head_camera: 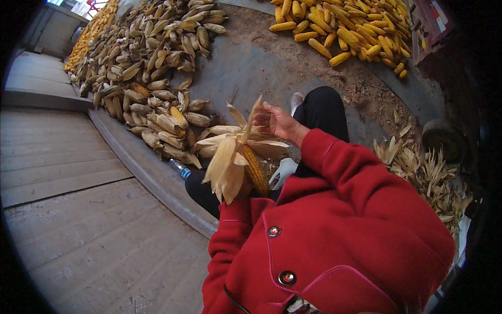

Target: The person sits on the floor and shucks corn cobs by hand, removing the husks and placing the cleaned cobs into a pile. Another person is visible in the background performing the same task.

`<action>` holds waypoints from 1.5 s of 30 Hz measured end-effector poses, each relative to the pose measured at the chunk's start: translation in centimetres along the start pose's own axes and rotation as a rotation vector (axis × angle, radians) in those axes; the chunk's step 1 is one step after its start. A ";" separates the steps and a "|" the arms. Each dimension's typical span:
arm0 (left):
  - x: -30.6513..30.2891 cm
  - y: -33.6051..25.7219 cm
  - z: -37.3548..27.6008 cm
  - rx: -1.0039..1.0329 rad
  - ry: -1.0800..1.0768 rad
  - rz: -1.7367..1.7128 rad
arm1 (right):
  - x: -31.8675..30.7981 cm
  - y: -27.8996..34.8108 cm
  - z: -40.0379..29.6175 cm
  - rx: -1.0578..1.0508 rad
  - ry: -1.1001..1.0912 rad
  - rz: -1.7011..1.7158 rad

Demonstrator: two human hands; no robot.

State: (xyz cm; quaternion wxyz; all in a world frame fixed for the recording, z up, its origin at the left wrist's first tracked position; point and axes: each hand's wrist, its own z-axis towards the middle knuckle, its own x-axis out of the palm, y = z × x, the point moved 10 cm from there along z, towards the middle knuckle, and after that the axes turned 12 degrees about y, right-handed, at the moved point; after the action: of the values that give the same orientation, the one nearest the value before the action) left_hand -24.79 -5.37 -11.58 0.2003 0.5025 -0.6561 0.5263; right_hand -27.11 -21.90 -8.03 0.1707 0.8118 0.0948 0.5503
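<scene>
An ear of corn [255, 170] with bare yellow kernels sits in front of my red coat, its pale dry husk [225, 163] peeled back and spread around one end. My left hand [246, 187] holds the ear from below, mostly hidden behind hanging husk leaves. At the upper side of the husk, my right hand [276, 122] has its fingers curled at an upright husk leaf [251, 121]. Beyond the hands lies a large heap of unpeeled corn ears [137, 66], with a few yellow kernels showing among the husks.
Husked yellow corn [353, 29] is heaped at the upper right, and loose husks [427, 176] lie at the right near a wheel [443, 137]. A plastic bottle [180, 169] is beside my left knee. A raised edge [157, 180] borders the ribbed surface at left.
</scene>
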 end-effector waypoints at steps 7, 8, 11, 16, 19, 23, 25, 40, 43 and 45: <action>-0.5 0.1 -0.4 0.001 0.008 0.003 | 0.6 -6.7 -2.4 0.509 0.325 -0.695; -0.7 0.2 -0.4 -0.004 0.011 0.003 | 0.4 -7.7 -2.8 0.542 0.343 -0.837; -0.6 0.4 -0.1 -0.005 0.028 0.020 | -3.0 -11.3 -3.4 0.715 0.384 -1.275; -1.7 0.1 -0.3 0.040 0.024 0.014 | -1.7 -15.8 -5.7 0.850 0.431 -1.017; -1.9 -0.4 -0.2 0.064 0.043 -0.004 | -2.3 -17.7 -5.8 0.860 0.405 -0.926; -2.0 -0.3 -0.3 0.083 0.084 -0.032 | -1.7 -16.4 -5.2 0.785 0.371 -1.019; -1.7 -0.5 -0.4 0.093 0.136 -0.067 | -0.4 -15.1 -5.3 0.751 0.370 -1.065; -2.7 0.0 -0.4 0.052 -0.137 0.016 | 0.1 -14.8 -5.1 0.706 0.481 -1.099; -2.7 0.0 -0.4 0.028 -0.160 0.028 | -0.2 -14.7 -5.3 0.711 0.468 -1.074; -2.6 0.1 -0.5 0.015 -0.175 0.039 | -0.4 -14.8 -5.3 0.728 0.447 -1.066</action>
State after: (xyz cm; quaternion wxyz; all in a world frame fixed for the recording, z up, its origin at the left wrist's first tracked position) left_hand -23.93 -3.76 -13.48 0.1280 0.5351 -0.6770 0.4889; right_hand -31.67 -7.50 -12.26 0.1108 0.5269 0.6937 0.4785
